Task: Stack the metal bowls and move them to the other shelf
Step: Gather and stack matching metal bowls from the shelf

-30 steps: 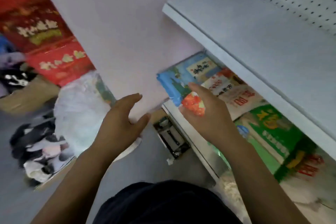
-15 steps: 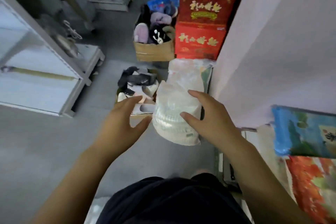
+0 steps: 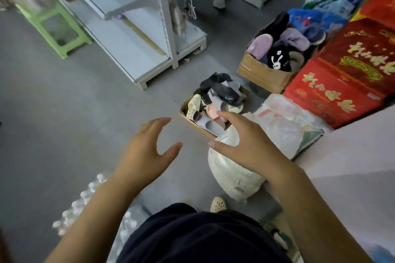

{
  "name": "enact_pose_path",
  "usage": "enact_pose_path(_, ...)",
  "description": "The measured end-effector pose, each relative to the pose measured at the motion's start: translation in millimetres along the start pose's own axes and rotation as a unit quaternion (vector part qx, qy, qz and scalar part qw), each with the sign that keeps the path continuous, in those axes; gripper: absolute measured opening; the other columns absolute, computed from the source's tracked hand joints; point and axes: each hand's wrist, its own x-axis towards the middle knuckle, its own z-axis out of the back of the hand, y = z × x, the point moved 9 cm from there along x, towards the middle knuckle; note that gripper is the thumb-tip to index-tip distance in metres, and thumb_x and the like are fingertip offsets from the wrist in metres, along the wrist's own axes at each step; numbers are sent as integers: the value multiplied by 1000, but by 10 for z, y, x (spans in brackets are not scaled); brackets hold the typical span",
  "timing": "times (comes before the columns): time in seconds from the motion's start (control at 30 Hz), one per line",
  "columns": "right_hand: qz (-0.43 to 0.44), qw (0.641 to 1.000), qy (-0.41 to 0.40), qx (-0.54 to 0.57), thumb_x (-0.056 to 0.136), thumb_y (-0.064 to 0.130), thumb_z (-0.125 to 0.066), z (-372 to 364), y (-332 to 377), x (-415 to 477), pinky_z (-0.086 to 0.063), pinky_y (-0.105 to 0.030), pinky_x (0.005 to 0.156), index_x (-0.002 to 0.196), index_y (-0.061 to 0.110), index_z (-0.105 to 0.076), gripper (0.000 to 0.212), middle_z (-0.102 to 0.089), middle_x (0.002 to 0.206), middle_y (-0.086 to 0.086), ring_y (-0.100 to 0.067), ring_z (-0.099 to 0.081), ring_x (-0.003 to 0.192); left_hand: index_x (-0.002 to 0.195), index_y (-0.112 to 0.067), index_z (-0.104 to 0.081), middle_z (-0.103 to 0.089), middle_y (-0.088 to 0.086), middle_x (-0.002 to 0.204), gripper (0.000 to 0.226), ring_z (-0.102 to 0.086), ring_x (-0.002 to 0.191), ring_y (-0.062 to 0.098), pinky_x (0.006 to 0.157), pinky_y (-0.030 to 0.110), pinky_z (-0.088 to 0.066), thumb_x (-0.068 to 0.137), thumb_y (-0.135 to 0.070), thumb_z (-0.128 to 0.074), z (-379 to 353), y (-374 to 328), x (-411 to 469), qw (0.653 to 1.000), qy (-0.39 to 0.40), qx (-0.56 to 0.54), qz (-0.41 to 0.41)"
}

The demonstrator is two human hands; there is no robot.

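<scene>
Metal bowls are nowhere in view here. Left hand [image 3: 145, 151] and right hand [image 3: 241, 145] hang over the floor [image 3: 64, 113], each grip wide and empty. Judged as steel: light, rigid, slick, nesting easily; best taken by the rim, 2 hands under a stack.

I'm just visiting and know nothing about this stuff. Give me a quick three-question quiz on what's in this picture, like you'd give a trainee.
1. True or false: the left hand and right hand each grip something.
2. What fills the cardboard box beside the red cartons? A) slippers B) bottles C) books
3. Fill in: the stool beside the white shelf unit is ____.
Key: 1 false; 2 A; 3 green.
</scene>
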Motion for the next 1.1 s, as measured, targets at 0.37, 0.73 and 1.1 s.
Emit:
enact_pose_path(0.37,114,983,130,-66,88,49,-76,-442,509,1023,-34,-21,103,149,30,-48,69,-52,149,12,-8,-46,138,147,-28,-46,-51,-8,148,64,-48,134,15,99,24,-35,90,-44,-71,223,704,-121,977,-103,-39,184)
enact_pose_path(0.73,160,974,148,-56,87,49,-77,-1272,1805,2313,-35,-24,110,150,33,-47,71,-51,150,13,-5,-45,139,148,-26,-45,-50,-9,150,68,-43,140,13,107,25,-32,89,-46,-71,1487,2139,448,955,-171,-38,240)
enact_pose_path(1.1,177,972,143,-54,87,47,-78,-2026,3058,3703,-31,-15,101,148,32,-51,68,-55,144,14,-2,-47,136,149,-27,-43,-50,-7,148,68,-45,139,14,104,24,-33,90,-50,-68,2778,3298,1591,963,-173,3,205)
